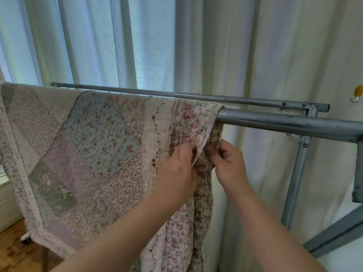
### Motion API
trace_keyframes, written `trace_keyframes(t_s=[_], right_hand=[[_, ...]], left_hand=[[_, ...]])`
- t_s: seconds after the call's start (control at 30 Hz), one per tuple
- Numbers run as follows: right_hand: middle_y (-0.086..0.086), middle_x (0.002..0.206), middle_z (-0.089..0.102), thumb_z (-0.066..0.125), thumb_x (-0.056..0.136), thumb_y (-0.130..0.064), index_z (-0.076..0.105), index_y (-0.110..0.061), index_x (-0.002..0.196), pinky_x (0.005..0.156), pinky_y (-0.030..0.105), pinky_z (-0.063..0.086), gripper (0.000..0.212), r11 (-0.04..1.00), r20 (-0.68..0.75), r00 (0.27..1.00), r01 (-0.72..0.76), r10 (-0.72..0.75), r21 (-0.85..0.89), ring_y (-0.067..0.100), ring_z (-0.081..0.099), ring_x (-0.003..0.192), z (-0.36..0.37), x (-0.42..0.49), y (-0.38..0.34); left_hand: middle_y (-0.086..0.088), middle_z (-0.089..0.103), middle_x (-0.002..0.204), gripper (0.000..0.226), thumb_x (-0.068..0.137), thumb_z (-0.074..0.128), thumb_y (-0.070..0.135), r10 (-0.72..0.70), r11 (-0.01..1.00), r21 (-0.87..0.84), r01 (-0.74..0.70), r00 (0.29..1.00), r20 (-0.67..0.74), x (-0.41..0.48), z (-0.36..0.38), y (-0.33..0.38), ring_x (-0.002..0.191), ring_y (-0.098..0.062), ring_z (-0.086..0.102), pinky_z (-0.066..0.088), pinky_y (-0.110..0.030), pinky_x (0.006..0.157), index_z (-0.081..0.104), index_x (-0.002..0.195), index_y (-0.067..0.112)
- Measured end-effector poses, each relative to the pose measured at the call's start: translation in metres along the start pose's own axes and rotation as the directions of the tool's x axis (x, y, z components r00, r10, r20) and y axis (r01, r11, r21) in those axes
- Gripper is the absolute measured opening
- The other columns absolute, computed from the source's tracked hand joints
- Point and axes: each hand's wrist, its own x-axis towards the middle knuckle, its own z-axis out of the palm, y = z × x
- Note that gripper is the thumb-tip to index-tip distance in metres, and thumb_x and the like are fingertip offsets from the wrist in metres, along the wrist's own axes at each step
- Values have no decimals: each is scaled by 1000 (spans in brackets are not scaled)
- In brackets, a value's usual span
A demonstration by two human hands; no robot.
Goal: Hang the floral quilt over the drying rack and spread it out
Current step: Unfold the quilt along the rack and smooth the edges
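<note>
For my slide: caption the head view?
Both hands grip the floral quilt's edge, draped over the rack bar.

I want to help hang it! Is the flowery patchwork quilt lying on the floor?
No, the flowery patchwork quilt hangs over the grey metal rack bar.

Head camera — close, facing forward over the hands (200,163) at the curtain (137,46).

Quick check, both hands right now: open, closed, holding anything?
Left hand: closed, pinching the floral quilt at its right edge, below the rack bar.
Right hand: closed on the same bunched quilt edge.
</note>
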Motion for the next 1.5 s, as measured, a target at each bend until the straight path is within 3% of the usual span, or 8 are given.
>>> trace_keyframes(t_s=[0.13,0.23,0.53,0.7,0.93,1.13,1.33,1.5], right_hand=[[6,65,60,62,85,-11,67,-13,76,45,23,43,11,993,99,989,-109,114,-48,13,52,56,-9,-7,7],[-2,59,62,62,86,-18,68,-20,67,42,20,42,19,977,149,972,-164,184,-135,9,52,52,-8,-7,7],[-16,46,64,46,81,14,68,-30,45,42,9,43,60,966,246,939,-208,241,-155,-6,57,44,5,0,-1],[-5,61,72,52,83,6,75,-26,62,49,22,52,44,957,245,926,-289,286,-26,11,66,56,5,2,5],[-8,70,73,55,86,0,75,-32,68,66,34,58,41,983,100,981,-175,169,53,13,68,70,-1,12,-5],[-15,56,68,58,82,-2,73,-32,54,50,12,48,44,983,157,971,-177,181,-39,-4,62,55,-3,2,-9],[-6,67,73,56,83,3,75,-28,66,66,33,56,40,971,161,959,-220,233,-94,13,67,68,-12,3,-6],[-5,63,72,54,79,8,75,-26,65,56,28,55,42,945,255,925,-224,284,-238,11,66,59,-25,3,-9]], left_hand=[[-6,59,77,28,78,57,26,-246,962,164,217,951,187,-9,8,-7,61,-29,55,28,-28,47,45,99,11],[-5,55,62,27,86,48,36,-327,938,227,262,887,326,-18,15,-7,55,-25,49,35,-29,49,44,70,14],[-2,31,44,34,72,31,38,-215,974,36,223,865,453,-27,6,11,48,-29,41,29,-30,46,26,47,16],[0,34,49,31,85,44,31,-284,959,153,240,848,447,-28,17,3,55,-26,45,33,-28,49,42,62,10],[-1,30,47,45,89,42,36,-200,977,173,124,813,547,-49,23,9,46,-25,36,24,-29,45,26,53,16],[0,28,46,35,82,33,36,-172,984,45,171,870,463,-41,26,21,52,-27,41,26,-29,49,24,54,17],[0,31,42,38,76,44,32,-175,984,47,170,905,388,-33,23,20,47,-25,40,18,-25,41,25,47,16],[0,37,49,21,64,45,29,-183,981,-30,194,958,221,-36,22,25,45,-24,37,15,-25,43,32,52,16]])
